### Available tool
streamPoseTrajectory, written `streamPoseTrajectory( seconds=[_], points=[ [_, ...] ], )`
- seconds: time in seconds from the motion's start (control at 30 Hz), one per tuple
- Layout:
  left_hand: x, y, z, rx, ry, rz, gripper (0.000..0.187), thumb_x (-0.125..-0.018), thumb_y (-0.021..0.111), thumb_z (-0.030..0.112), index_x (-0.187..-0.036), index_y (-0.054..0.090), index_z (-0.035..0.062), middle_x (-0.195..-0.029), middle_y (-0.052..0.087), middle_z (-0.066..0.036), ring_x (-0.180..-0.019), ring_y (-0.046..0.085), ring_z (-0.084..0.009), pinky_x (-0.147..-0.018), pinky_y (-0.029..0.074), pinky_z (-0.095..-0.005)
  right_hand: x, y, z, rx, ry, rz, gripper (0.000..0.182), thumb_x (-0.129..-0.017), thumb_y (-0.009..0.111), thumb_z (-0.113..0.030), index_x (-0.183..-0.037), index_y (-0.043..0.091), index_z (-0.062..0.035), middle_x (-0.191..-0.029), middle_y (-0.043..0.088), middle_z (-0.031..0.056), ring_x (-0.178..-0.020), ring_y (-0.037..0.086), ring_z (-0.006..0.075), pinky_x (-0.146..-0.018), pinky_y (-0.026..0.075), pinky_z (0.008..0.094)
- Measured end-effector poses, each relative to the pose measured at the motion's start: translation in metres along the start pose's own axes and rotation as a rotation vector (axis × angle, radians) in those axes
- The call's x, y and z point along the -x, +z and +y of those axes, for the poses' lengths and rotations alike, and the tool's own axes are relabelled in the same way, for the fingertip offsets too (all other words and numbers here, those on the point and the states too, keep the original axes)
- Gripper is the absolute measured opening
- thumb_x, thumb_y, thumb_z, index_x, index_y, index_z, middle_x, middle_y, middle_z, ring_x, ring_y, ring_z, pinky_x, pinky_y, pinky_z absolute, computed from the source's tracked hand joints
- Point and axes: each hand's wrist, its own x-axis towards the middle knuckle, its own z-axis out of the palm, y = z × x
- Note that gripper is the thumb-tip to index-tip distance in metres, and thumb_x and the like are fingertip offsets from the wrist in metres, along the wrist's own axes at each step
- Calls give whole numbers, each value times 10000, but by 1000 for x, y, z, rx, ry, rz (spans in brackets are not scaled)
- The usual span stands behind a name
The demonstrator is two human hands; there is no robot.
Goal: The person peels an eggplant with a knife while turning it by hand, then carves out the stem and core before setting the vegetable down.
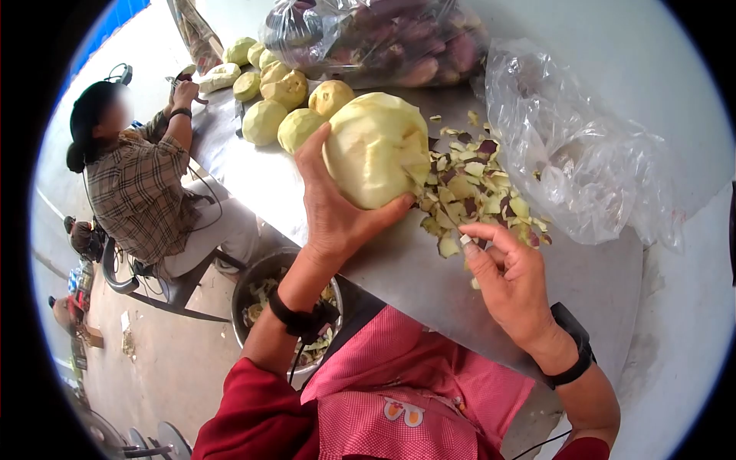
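Fingers (399, 205) of the left hand (333, 211) clasp a peeled root (376, 149) above a peel-strewn steel table (399, 268) outdoors.

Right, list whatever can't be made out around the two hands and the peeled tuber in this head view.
- Blade in the right hand: thin, mostly hidden by fingers and the peel pile.
- Far side of the peeled tuber: turned away, left hand covers its lower edge.
- Bagged purple tubers: blurred by plastic, cut off by the top edge.
- Bowl contents: largely behind the left forearm.
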Motion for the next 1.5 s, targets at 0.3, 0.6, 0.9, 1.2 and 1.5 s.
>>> streamPoseTrajectory(
  seconds=[0.3, 0.6, 0.9, 1.2, 1.5],
  points=[
    [1, 2, 18, -270, 168, 35, 1148, -523, 944, 292, -1426, 273, 62, -1323, 389, -229, -1220, 471, -406, -985, 478, -472, 7, 13, -3, 7, 63, 106, 200, -991, 599, -126, -1151, 624, -8, -595, 436, -55, -561, 344, 29, -486, 294, 238],
    [2, 1, 22, -305, 139, 24, 1139, -520, 942, 297, -1418, 282, 62, -1325, 388, -226, -1214, 478, -397, -948, 507, -474, 9, 21, 9, -244, 170, 147, 226, -1014, 577, -175, -1159, 595, -2, -619, 464, -73, -578, 354, 7, -500, 300, 218],
    [-6, -3, -4, -25, -70, 44, 1079, -601, 872, 277, -1434, 265, -41, -1322, 428, -224, -1230, 482, -343, -1046, 429, -411, 5, 11, 9, -259, 121, 80, 224, -1000, 603, -158, -1165, 593, -7, -630, 484, -81, -577, 365, 3, -518, 308, 204],
    [-13, -9, -14, 400, -292, -87, 996, -679, 806, 270, -1490, 284, 23, -1369, 427, -213, -1279, 461, -324, -1082, 401, -424, -8, -10, -3, 83, -12, 7, 219, -976, 621, -129, -1174, 647, -40, -644, 562, -43, -580, 436, 9, -543, 376, 203],
    [-13, -3, -20, 416, -205, -141, 951, -720, 801, 247, -1487, 274, 50, -1361, 467, -231, -1235, 523, -310, -1042, 442, -405, 13, -23, -25, 432, -43, -7, 296, -889, 666, -124, -1180, 667, -68, -859, 725, 162, -722, 708, 281, -669, 536, 351]
  ],
)
